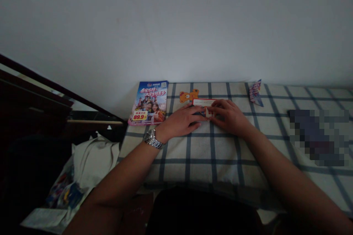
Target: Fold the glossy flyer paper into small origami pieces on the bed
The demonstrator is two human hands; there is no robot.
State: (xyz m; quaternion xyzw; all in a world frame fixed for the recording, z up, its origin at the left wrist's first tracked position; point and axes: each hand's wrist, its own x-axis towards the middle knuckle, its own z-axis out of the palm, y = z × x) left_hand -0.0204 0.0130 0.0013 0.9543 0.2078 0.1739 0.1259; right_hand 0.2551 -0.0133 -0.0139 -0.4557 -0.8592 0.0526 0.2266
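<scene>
My left hand (183, 119), with a metal watch (153, 138) on the wrist, lies flat on a small folded paper (202, 102) with a red edge, fingers stretched over it. My right hand (228, 114) pinches the same paper at its right part with thumb and fingers together. The paper lies on the checked tablecloth (209, 154) near the wall. Most of the paper is hidden under both hands.
A colourful flyer (150, 102) lies at the table's left back corner. An orange bear-shaped cutout (189, 95) sits behind the hands. A folded paper figure (255, 91) stands at the back right. A blurred patch (320, 136) lies right. Cloth and bags (82, 169) lie left below.
</scene>
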